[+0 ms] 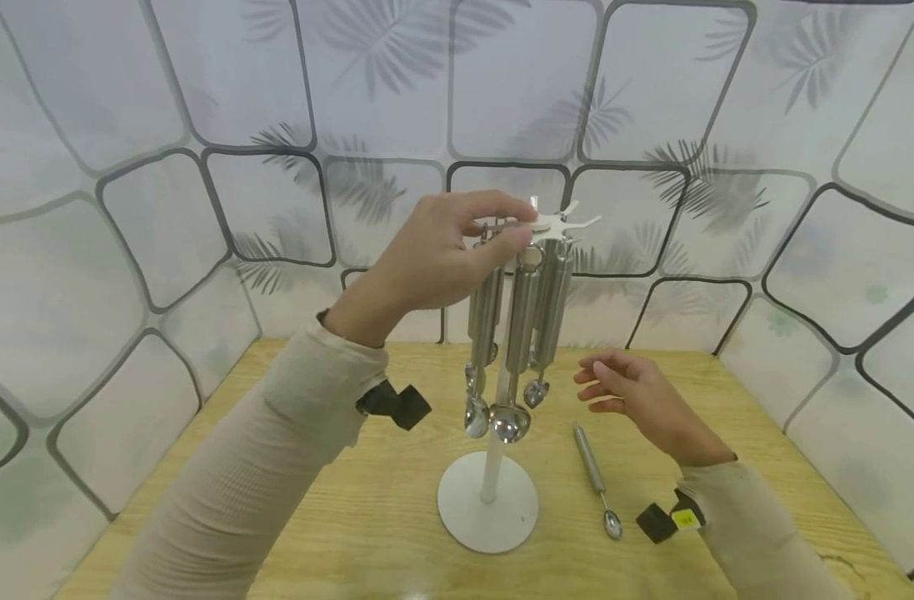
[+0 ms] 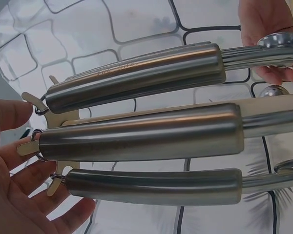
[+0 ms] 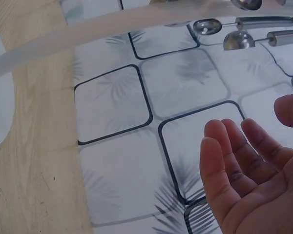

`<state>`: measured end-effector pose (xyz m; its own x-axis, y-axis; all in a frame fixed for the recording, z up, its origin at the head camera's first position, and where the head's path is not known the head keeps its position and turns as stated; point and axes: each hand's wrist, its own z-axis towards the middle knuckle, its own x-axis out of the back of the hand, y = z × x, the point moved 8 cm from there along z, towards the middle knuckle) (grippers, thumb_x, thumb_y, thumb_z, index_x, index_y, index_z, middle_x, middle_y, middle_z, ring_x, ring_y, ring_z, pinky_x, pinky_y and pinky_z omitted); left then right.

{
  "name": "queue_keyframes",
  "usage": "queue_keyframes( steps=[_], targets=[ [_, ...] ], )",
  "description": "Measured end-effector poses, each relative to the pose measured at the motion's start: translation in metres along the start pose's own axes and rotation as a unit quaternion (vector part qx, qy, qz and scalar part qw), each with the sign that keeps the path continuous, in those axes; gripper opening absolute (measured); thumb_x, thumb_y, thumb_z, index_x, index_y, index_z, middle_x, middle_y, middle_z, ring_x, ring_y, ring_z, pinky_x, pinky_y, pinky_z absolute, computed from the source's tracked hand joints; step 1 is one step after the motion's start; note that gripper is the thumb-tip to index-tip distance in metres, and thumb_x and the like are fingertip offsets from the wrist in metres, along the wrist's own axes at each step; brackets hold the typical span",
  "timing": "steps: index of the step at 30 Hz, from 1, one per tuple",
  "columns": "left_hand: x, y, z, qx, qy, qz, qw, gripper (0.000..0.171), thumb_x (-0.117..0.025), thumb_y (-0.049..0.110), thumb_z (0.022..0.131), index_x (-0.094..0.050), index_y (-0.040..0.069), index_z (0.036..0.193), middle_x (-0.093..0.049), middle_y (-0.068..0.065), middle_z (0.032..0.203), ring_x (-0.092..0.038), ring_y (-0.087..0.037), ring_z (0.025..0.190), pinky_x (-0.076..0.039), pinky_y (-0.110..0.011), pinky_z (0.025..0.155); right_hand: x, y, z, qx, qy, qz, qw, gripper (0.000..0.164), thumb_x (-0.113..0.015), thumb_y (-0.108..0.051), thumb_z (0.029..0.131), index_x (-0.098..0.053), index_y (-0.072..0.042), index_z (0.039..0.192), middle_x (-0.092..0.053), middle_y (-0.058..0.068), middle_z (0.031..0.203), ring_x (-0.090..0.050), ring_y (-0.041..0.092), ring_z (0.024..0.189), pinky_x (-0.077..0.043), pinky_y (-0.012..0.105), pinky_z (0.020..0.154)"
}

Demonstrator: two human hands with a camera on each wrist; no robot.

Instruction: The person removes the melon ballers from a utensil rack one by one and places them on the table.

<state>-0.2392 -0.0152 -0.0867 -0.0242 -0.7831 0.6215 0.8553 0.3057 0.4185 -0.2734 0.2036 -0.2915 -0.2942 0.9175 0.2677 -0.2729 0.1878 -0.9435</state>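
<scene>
A white rotating utensil rack (image 1: 569, 225) stands upright on a round base (image 1: 486, 521). Several steel-handled scoops (image 1: 524, 321) hang by rings from its hooks, bowls downward; their thick handles (image 2: 141, 134) fill the left wrist view. My left hand (image 1: 449, 250) holds the rack's top, with thumb and forefinger about the hooks. In the left wrist view its other fingers (image 2: 53, 195) are spread beside the hooks. To the right of the rack, my right hand (image 1: 636, 396) hovers with loosely bent fingers and nothing in them. Below it lies a small melon baller (image 1: 591, 467) on the table.
The wooden table (image 1: 352, 517) carries the rack near its middle. Patterned white sheeting (image 1: 382, 83) rises behind the table and along both sides. Black wrist cameras (image 1: 407, 407) sit on both sleeves.
</scene>
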Motion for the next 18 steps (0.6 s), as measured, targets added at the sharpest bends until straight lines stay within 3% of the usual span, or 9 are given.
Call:
queue_keyframes(
  steps=[8, 18],
  targets=[
    [0.0, 0.001, 0.001, -0.001, 0.004, 0.001, 1.0, 0.026, -0.059, 0.02, 0.096, -0.069, 0.005, 0.114, -0.066, -0.003, 0.121, -0.056, -0.01, 0.116, -0.047, -0.028, 0.093, -0.014, -0.034, 0.003, 0.071, -0.025, 0.042, 0.996, 0.018, -0.045, -0.015, 0.104, -0.06, -0.013, 0.113, -0.063, 0.004, 0.105, -0.065, 0.016, 0.092, -0.055, 0.029, 0.078],
    [-0.001, -0.003, 0.002, 0.006, 0.002, 0.005, 1.0, 0.026, -0.057, 0.022, 0.096, -0.069, 0.007, 0.114, -0.067, -0.002, 0.12, -0.058, -0.009, 0.112, -0.047, -0.028, 0.092, -0.029, -0.07, 0.003, 0.129, -0.047, 0.068, 0.988, 0.021, -0.042, -0.011, 0.105, -0.062, -0.008, 0.112, -0.064, 0.006, 0.104, -0.065, 0.017, 0.092, -0.055, 0.03, 0.078]
  ],
)
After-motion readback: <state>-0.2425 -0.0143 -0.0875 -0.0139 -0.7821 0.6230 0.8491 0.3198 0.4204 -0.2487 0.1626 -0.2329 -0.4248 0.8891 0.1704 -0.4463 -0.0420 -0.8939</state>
